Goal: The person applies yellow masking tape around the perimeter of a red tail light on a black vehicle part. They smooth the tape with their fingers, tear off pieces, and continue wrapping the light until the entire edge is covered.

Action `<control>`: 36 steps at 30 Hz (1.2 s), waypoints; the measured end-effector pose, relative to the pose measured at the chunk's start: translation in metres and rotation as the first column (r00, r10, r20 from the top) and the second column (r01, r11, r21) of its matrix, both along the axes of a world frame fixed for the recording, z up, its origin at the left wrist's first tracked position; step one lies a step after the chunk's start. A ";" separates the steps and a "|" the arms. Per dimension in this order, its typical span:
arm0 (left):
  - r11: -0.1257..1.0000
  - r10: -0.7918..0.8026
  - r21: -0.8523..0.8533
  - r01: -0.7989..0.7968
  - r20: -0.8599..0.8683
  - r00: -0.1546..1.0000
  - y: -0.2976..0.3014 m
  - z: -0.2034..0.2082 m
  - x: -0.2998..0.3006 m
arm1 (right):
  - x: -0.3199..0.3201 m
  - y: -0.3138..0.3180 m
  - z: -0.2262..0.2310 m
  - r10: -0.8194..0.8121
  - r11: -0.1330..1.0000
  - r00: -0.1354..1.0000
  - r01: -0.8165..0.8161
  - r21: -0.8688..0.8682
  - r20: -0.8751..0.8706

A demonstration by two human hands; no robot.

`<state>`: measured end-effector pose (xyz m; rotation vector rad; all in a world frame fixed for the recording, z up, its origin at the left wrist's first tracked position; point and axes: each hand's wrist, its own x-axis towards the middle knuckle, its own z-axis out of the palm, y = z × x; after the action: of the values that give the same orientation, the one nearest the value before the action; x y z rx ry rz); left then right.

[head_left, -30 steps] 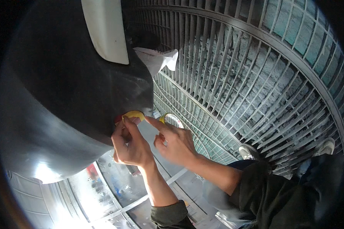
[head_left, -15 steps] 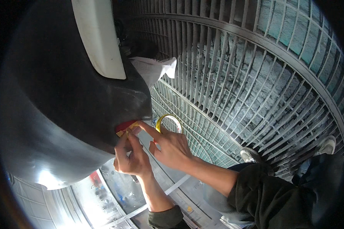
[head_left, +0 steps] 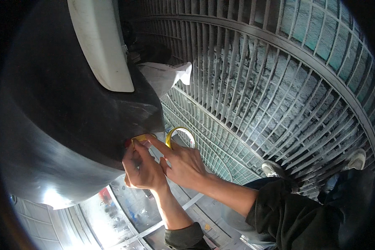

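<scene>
A short strip of yellow masking tape (head_left: 142, 137) lies along the edge of a large dark grey curved panel (head_left: 79, 112). Beside the strip, a small red patch (head_left: 128, 143) shows on the panel. My left hand (head_left: 145, 171) pinches the strip's near end between thumb and fingertips. With its index finger stretched to the strip's other end, my right hand (head_left: 185, 165) holds a roll of yellow masking tape (head_left: 169, 136) at its far side. How the other fingers grip the roll is partly hidden.
A long white piece (head_left: 106, 54) is set in the panel's upper part. White paper (head_left: 166, 77) sticks out behind the panel. Metal floor grating (head_left: 254, 83) fills the right side, with shoes (head_left: 273, 168) on it. A glossy surface with metal bars (head_left: 154, 228) lies below my hands.
My left fingertips have moved slightly left and up along the strip. Less of the red patch shows now. The roll has shifted a little left with my right hand.
</scene>
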<state>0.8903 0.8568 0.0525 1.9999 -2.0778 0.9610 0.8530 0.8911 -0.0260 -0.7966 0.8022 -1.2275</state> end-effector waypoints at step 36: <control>0.997 0.069 -0.022 -0.068 0.052 0.996 0.001 0.001 -0.011 | -0.007 0.003 -0.008 -0.024 0.995 0.996 0.015 0.101 0.090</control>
<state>0.8793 0.8575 0.0539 2.0702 -2.0290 1.0531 0.8461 0.8942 -0.0342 -0.6484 0.7921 -1.2225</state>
